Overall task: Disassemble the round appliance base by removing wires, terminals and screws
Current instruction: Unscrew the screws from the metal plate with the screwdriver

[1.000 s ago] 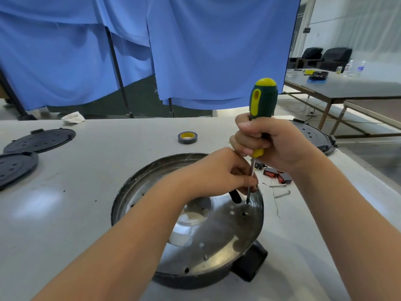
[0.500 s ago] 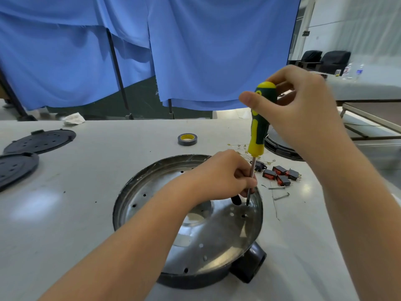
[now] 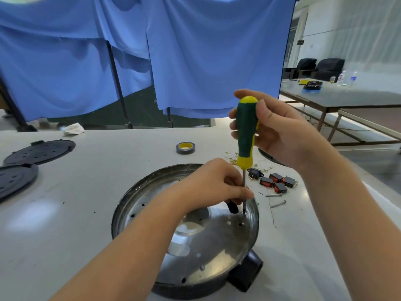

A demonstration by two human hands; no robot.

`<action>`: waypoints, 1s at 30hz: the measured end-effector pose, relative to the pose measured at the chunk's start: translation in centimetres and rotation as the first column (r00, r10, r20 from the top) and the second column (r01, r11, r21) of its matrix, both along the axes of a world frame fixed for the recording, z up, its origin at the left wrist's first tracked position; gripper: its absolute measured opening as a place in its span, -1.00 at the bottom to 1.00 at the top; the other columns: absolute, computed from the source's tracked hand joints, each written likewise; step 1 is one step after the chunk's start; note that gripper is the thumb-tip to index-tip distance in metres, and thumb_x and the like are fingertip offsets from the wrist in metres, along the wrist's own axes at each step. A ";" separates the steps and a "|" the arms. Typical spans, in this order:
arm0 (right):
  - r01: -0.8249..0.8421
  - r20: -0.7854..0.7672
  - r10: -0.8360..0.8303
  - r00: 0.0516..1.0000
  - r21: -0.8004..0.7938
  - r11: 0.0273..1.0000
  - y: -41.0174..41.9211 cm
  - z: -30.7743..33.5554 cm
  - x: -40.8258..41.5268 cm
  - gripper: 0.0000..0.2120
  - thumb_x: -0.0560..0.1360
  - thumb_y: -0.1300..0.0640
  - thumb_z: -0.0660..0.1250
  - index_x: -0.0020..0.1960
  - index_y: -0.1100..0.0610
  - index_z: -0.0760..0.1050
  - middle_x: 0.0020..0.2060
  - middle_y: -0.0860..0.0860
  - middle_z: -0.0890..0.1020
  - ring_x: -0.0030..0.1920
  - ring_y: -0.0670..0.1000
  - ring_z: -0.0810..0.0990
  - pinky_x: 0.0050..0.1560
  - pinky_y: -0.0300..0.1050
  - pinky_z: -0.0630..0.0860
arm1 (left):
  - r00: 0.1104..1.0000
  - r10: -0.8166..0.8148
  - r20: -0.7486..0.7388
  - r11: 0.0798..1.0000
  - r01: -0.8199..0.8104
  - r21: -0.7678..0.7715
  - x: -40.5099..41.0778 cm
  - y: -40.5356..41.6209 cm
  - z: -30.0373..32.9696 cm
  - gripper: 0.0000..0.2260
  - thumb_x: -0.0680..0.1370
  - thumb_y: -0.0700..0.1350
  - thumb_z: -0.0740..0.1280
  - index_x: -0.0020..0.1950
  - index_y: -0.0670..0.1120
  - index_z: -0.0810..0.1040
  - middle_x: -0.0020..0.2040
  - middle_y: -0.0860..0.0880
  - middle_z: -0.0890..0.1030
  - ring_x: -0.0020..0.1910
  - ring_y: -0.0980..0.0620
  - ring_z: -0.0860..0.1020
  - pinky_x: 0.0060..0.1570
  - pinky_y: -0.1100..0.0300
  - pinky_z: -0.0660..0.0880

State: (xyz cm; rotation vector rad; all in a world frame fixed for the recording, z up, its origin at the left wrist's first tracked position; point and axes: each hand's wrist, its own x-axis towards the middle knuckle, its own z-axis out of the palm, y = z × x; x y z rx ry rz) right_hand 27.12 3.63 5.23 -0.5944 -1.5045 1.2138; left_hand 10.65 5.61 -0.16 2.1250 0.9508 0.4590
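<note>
On the white bench (image 3: 65, 213), red switches (image 3: 277, 182) lie beside the round base (image 3: 195, 246). The left hand (image 3: 217, 185) pinches the screwdriver (image 3: 246, 135) shaft, perhaps hiding a screw. The right hand (image 3: 280, 129), half a second ago fingertips-only, now wraps its fingers round the handle.

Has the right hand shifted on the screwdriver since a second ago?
Yes. The right hand has gone from a fist low on the screwdriver handle to a looser grip higher up, away from the round base.

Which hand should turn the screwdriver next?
Right. The right hand already wraps the screwdriver handle from above; the left hand pinches the shaft low, near the tip in the round base.
</note>
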 end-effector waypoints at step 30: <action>0.600 0.412 -0.775 0.479 0.491 0.632 -0.5 0.7 -0.4 -0.36 0.29 -0.24 0.45 0.31 -0.06 0.42 -0.11 -0.15 0.53 -0.14 -0.16 0.55 -0.13 -0.32 0.49 | 0.978 -0.001 0.208 0.988 0.034 -0.154 0.7 -0.4 0.0 -0.89 0.54 -0.27 0.35 -0.03 -0.09 0.63 -0.11 -0.05 0.71 -0.13 0.10 0.69 -0.24 0.23 0.62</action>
